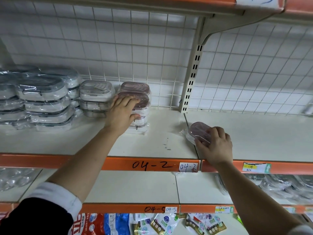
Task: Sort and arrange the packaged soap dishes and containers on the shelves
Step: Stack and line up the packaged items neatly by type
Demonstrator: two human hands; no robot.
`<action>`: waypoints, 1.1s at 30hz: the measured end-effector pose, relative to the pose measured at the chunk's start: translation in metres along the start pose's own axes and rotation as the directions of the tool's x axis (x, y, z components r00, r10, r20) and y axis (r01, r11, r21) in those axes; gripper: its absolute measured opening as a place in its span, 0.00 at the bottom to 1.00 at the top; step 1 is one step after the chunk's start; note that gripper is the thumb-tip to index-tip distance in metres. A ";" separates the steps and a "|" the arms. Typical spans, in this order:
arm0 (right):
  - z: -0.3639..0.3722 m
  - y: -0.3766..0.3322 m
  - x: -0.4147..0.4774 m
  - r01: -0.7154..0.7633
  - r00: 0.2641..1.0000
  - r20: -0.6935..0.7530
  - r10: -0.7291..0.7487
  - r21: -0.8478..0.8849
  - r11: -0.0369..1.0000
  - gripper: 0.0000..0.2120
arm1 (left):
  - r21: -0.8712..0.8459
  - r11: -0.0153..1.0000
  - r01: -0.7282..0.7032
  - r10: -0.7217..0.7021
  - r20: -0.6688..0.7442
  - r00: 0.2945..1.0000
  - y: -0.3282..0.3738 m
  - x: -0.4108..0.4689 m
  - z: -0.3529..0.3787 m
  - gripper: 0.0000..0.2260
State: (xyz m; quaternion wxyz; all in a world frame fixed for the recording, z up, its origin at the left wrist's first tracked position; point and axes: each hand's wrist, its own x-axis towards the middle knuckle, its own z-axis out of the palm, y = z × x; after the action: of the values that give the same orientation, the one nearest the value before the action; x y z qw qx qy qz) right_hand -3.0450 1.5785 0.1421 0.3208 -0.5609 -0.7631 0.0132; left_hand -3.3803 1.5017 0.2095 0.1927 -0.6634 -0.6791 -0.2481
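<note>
Single pink soap dish [199, 131], film-wrapped, lies on the cream shelf [160, 129] right of centre frame, on the seam between two shelf boards. Right grip [215, 145] comes over it from the front, fingers curled on the lid, holding it.

Pink stack [135, 86] is at centre frame, well apart to the left of the single dish, back near the wire. Left grip [123, 112] holds the front column: fingers over the top lid, thumb on the side lower down. A second pink lid shows behind.

Just left of it is the clear stack [96, 97], then grey-lidded stacks [42, 97] out to the left edge. All are in film.

Surface: the cream shelf has a few dark scuffs near the front. Behind it are a white wire grid [118, 39] and a slotted upright post [193, 77]. A bracket [220, 29] sits under the upper shelf [118, 4].

Writing: the orange shelf edge [33, 160] has "04-2" handwritten, and the white sticker [188, 167] reads the same. Yellow price tag [256, 167] is too small to read. The lower edge has "04-5" [154, 209], handwritten plus sticker.

Lower shelf [135, 187] carries wrapped clear goods [279, 185] at the right, more at the left edge. Bottom of frame: printed sachets [169, 223] and a red bag [91, 224]. White cuff [57, 194] under a dark sleeve at lower left.
</note>
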 end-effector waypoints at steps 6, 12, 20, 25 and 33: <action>-0.010 -0.015 0.008 0.085 0.996 -0.010 -0.084 0.033 0.996 0.22 | 0.010 1.000 -0.017 0.018 -0.091 0.996 -0.002 -0.014 -0.012 0.20; -0.017 -0.088 0.054 0.166 0.980 -0.156 -0.119 0.332 0.929 0.24 | 0.030 0.990 0.137 -0.126 -0.241 0.962 -0.043 -0.070 -0.015 0.17; -0.008 -0.183 0.124 0.379 0.925 -0.102 -0.366 0.333 0.864 0.23 | 0.002 0.980 0.199 -0.199 -0.065 0.978 -0.062 -0.075 0.002 0.15; 0.003 -0.201 0.148 0.427 0.902 -0.062 -0.427 0.279 0.860 0.24 | 0.002 0.977 0.211 -0.211 -0.034 0.977 -0.066 -0.075 0.006 0.14; 0.026 -0.220 0.166 0.450 0.858 0.123 -0.498 0.286 0.846 0.20 | 0.015 0.983 0.182 -0.182 0.012 0.983 -0.066 -0.073 0.007 0.14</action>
State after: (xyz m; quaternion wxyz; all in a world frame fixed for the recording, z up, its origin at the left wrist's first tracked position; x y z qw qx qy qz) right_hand -3.2722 1.6494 0.2845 0.3060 -0.3055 -0.8979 0.0824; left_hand -3.4426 1.4478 0.1554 0.1692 -0.5989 -0.7399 -0.2554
